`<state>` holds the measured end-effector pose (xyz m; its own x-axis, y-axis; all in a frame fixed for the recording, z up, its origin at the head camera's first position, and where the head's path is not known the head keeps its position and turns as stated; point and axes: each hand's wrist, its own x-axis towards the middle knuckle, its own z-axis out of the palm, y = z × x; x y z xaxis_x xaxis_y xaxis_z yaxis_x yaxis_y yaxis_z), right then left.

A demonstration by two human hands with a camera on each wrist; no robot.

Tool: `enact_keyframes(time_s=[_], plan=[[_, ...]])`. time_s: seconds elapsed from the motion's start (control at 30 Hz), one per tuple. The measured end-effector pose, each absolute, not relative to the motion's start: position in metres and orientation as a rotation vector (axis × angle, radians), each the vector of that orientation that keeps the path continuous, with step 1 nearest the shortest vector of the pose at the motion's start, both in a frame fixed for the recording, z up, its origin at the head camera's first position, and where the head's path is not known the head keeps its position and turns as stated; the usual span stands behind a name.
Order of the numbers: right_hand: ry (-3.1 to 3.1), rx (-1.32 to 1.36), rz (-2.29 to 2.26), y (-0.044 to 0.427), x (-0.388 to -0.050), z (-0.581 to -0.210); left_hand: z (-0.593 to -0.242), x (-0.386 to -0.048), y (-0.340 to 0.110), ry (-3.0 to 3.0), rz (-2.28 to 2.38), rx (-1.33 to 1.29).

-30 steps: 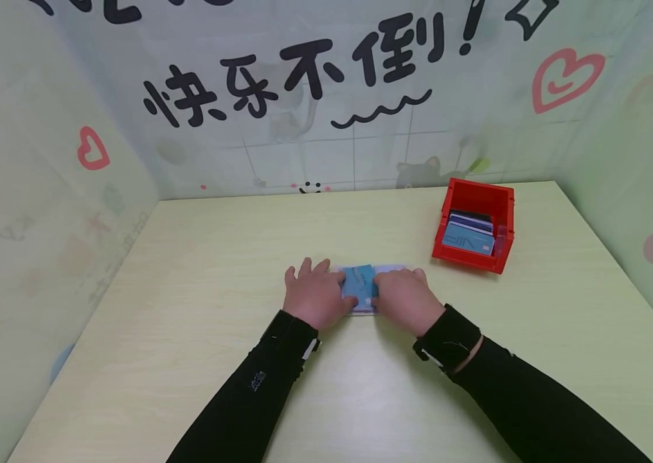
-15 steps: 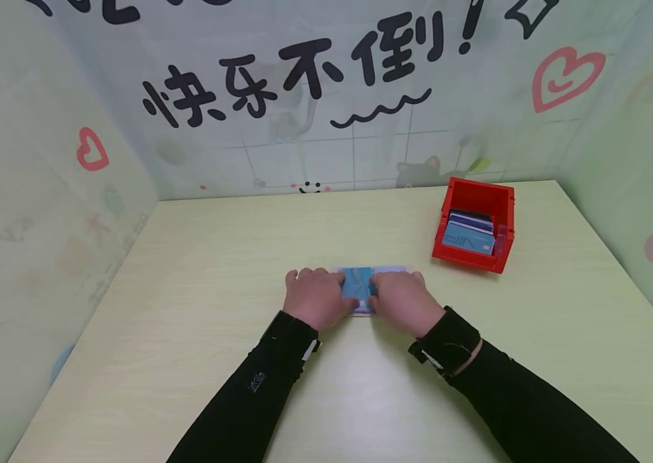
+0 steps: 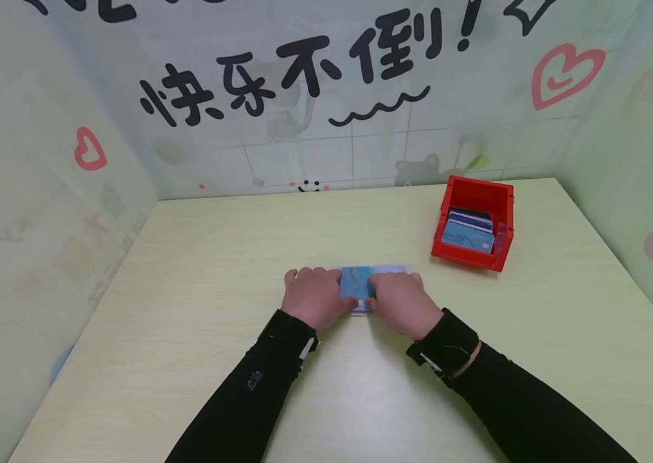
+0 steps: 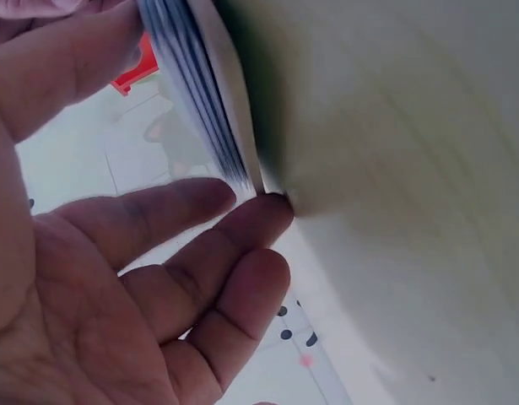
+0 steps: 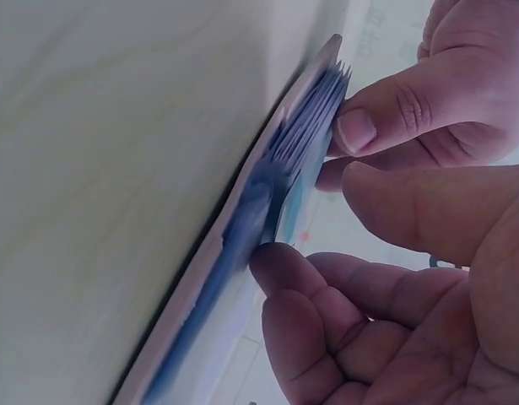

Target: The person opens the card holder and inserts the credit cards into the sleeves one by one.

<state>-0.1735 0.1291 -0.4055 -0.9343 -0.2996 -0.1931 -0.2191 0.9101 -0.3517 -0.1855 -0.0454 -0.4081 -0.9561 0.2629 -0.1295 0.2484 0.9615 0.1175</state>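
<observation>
A booklet-like card holder (image 3: 390, 269) with pale purple pages lies open on the table between my hands. Over its left half is a light blue card (image 3: 355, 281). My left hand (image 3: 313, 298) holds the left edge of the card holder; in the left wrist view its stacked pages (image 4: 200, 93) show beside the fingers. My right hand (image 3: 405, 302) has thumb and curled fingers at the blue card's right edge. From the right wrist view, a fingertip meets the card's edge beside the fanned pages (image 5: 314, 118). How far the card sits in a sleeve is hidden.
At the back right of the wooden table (image 3: 222, 257) stands a red bin (image 3: 465, 258). Several cards (image 3: 468, 238) lean inside it, a blue one in front. Printed cloth walls (image 3: 205, 161) border the table at the back and sides.
The left hand's raised fingers have lowered and bent. The right hand has shifted slightly left along with the blue card's right edge. The red bin stays put.
</observation>
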Motion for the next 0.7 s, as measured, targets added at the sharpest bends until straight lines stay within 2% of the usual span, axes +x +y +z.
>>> enact_keyframes(time_s=[0.7], plan=[[2.808, -0.358, -0.542, 0.1261, -0.1725, -0.4086, -0.407, -0.191, -0.0531, 2.925, 0.372, 0.364]])
